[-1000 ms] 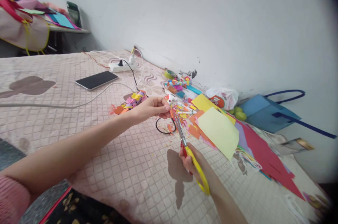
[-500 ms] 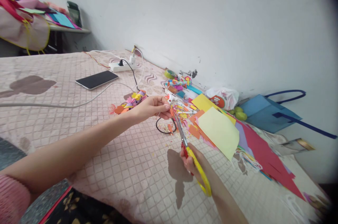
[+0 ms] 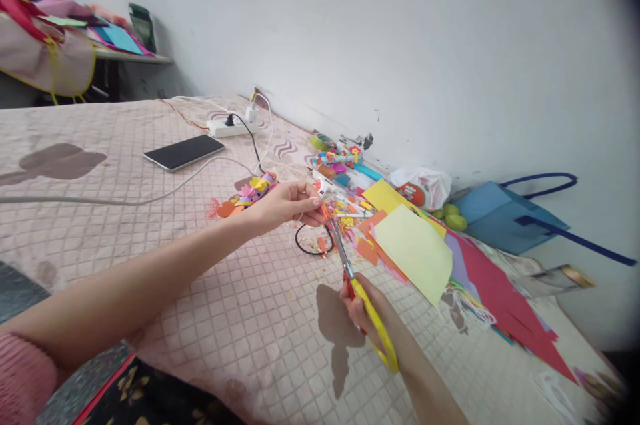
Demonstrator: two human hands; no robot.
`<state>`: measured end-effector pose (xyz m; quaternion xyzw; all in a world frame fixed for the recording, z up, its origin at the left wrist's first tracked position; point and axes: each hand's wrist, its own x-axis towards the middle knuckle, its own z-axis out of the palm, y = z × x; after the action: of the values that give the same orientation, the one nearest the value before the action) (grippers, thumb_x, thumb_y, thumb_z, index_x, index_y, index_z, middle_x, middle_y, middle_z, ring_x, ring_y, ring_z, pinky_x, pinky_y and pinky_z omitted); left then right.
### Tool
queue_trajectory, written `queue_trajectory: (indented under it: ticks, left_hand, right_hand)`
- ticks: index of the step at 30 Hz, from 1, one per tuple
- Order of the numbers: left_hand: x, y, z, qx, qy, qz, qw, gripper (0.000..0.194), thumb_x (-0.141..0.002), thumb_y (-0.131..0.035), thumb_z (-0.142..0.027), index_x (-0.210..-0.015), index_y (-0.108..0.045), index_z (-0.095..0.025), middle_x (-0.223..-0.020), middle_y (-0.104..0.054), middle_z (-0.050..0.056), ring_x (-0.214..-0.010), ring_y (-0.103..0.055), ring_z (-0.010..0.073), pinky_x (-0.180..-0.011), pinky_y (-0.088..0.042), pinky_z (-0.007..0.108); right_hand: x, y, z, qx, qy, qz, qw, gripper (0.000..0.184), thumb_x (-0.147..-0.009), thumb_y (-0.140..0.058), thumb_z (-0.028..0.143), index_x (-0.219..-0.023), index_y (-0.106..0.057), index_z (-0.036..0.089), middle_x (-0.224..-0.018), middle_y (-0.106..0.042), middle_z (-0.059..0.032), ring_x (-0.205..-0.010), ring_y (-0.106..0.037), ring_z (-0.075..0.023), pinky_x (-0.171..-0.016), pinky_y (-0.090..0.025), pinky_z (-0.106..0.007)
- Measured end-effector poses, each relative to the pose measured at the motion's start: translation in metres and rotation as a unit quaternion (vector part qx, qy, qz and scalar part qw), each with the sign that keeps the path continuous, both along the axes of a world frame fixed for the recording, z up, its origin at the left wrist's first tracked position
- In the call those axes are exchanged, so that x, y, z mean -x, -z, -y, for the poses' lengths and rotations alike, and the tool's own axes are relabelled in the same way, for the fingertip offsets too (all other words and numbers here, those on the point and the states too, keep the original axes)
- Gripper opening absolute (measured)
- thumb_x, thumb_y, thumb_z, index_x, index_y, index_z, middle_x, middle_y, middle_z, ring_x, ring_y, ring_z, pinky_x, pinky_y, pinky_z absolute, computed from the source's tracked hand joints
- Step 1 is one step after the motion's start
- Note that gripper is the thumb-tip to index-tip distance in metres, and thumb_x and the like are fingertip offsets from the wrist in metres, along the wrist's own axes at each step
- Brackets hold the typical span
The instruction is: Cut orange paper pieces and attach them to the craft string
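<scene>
Between its thumb and fingers my left hand [image 3: 299, 203] pinches a small orange piece [image 3: 325, 213], perhaps foam or paper; most of it is hidden by the fingers. My right hand [image 3: 367, 305] is wrapped round the handles of a pair of scissors [image 3: 373, 318] with yellow and red grips. The blades point up and left, and their tips meet the orange piece at my left fingertips. Just below my left hand a black cord loop [image 3: 314, 252] lies on the cloth among small scraps [image 3: 327, 258]. A purple band with flowers [image 3: 256, 191] rests behind my left wrist.
A phone [image 3: 184, 153] and a power strip [image 3: 231, 127] with cables lie at the back left. On the right are coloured sheets [image 3: 415, 248], white string [image 3: 470, 305], a plastic bag [image 3: 425, 186] and a blue bag [image 3: 510, 215] by the wall.
Both hands stay almost where they were. The scissors have barely shifted, their blades still at the orange piece.
</scene>
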<state>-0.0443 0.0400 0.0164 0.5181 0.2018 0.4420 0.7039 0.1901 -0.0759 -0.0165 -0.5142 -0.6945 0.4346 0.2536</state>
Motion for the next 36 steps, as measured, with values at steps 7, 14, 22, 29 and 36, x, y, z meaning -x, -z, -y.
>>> queue_trajectory:
  ticks: [7, 14, 22, 29, 36]
  left_hand:
    - [0.0, -0.001, 0.002, 0.002, 0.009, -0.006, 1.0, 0.016, -0.079, -0.064, -0.021, -0.079, -0.051, -0.011, -0.077, -0.07, 0.007, -0.073, -0.069, 0.0146, -0.068, -0.055, 0.026]
    - [-0.001, -0.002, 0.005, 0.011, 0.009, -0.014, 1.0, 0.017, -0.079, -0.064, -0.021, -0.08, -0.05, -0.012, -0.077, -0.07, 0.006, -0.072, -0.069, 0.0137, -0.068, -0.055, 0.025]
    - [-0.002, -0.002, 0.005, 0.006, 0.009, -0.016, 1.0, 0.018, -0.079, -0.065, -0.022, -0.079, -0.05, -0.012, -0.078, -0.07, 0.006, -0.072, -0.069, 0.0138, -0.07, -0.056, 0.027]
    - [-0.002, -0.003, 0.007, 0.001, 0.003, -0.03, 1.0, 0.021, -0.078, -0.066, -0.024, -0.08, -0.049, -0.012, -0.077, -0.07, 0.006, -0.071, -0.069, 0.0139, -0.07, -0.056, 0.027]
    - [-0.002, -0.004, 0.007, -0.009, -0.002, -0.042, 0.999, 0.02, -0.078, -0.066, -0.024, -0.079, -0.049, -0.012, -0.076, -0.07, 0.006, -0.071, -0.069, 0.0144, -0.07, -0.056, 0.028]
  right_hand:
    - [0.002, -0.003, 0.0, -0.007, 0.001, 0.011, 1.0, 0.046, -0.08, -0.038, 0.066, -0.078, -0.042, 0.02, -0.061, -0.035, 0.0052, -0.048, -0.028, -0.008, -0.041, -0.024, -0.02]
    - [0.001, 0.002, -0.001, -0.008, 0.006, -0.001, 1.0, 0.048, -0.079, -0.038, 0.068, -0.078, -0.043, 0.02, -0.06, -0.035, 0.0051, -0.048, -0.029, -0.0076, -0.04, -0.024, -0.019]
    - [-0.003, 0.011, -0.003, -0.01, 0.011, -0.003, 1.0, 0.042, -0.081, -0.04, 0.062, -0.078, -0.043, 0.02, -0.06, -0.036, 0.0053, -0.049, -0.03, -0.0081, -0.041, -0.025, -0.019]
    - [-0.003, 0.007, -0.001, -0.009, 0.016, 0.011, 1.0, 0.038, -0.083, -0.041, 0.057, -0.078, -0.043, 0.02, -0.062, -0.037, 0.0044, -0.049, -0.031, -0.0079, -0.038, -0.025, -0.018]
    - [0.001, -0.002, 0.0, 0.0, 0.009, 0.016, 1.0, 0.045, -0.078, -0.044, 0.065, -0.078, -0.043, 0.02, -0.063, -0.038, 0.0039, -0.049, -0.032, -0.0076, -0.037, -0.027, -0.017]
